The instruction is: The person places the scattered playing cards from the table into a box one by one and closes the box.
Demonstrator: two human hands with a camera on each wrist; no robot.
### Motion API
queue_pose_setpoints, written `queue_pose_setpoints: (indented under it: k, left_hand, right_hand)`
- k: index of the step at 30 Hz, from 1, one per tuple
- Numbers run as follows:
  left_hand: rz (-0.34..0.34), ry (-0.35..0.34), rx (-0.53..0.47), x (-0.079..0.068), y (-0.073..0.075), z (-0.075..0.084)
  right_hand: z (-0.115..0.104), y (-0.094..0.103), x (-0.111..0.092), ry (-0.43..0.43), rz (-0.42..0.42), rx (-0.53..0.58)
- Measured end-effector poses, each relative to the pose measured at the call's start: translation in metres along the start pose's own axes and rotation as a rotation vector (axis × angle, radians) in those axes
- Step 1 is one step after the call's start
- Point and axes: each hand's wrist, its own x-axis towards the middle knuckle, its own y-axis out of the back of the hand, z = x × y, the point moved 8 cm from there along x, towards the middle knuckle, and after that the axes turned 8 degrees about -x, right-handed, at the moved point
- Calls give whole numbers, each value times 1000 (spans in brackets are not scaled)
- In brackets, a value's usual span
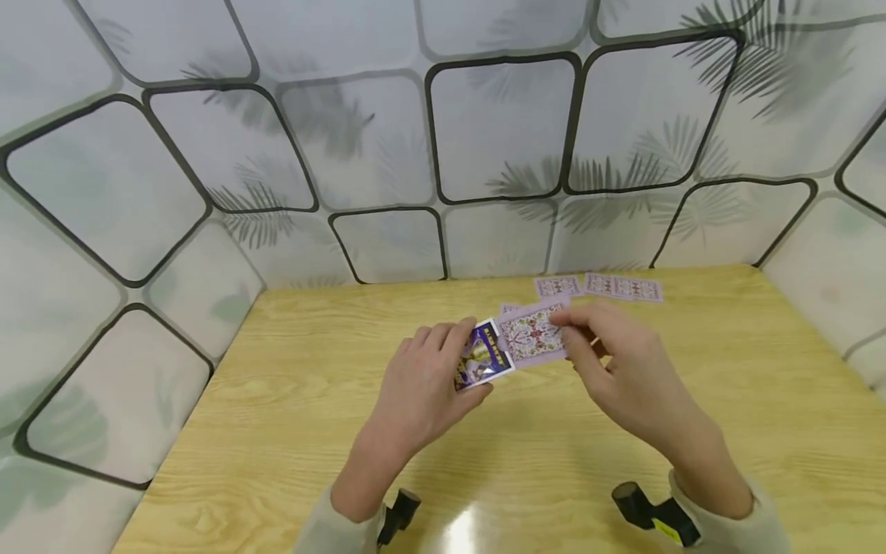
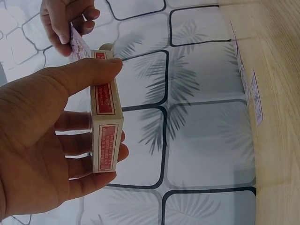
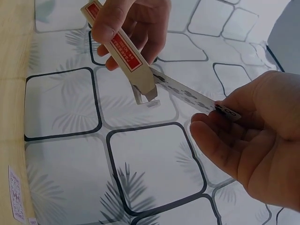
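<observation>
A playing-card box [image 1: 482, 355] lies in my left hand [image 1: 421, 391], thumb on one edge and fingers round the other side. It has a blue and purple printed face, and red labels mark its narrow sides [image 2: 107, 140]. My right hand [image 1: 633, 377] pinches the outer end of a playing card [image 1: 531, 335], whose floral back faces up. In the right wrist view, the card [image 3: 180, 93] reaches from the box's open end to my right thumb and fingers; its printed face shows there. How far it sits inside the box is hidden. Both hands are above the table.
Several floral-backed cards lie along the table's back edge, among them one card [image 1: 557, 286] and an overlapping row [image 1: 623, 287]. Another card [image 1: 509, 308] is mostly hidden behind the held one. A patterned curtain-like wall [image 1: 498, 131] encloses the wooden table [image 1: 277, 431].
</observation>
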Motion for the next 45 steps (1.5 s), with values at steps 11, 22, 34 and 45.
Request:
queue_pose_setpoints:
  k: [11,22,34,45]
  left_hand:
    - [-11,0,0,-2,8,2]
    - [-22,15,30,-4,9,-5]
    - [13,14,24,1,10,-7]
    - [16,10,11,2,7,-7]
  right_hand:
    - [-20,-1,2,119,57,32]
    - [-10,-16,-4,-39,117,288]
    - [-6,-16,0,-45,130,294]
    - [0,-17,-1,-59,140,304]
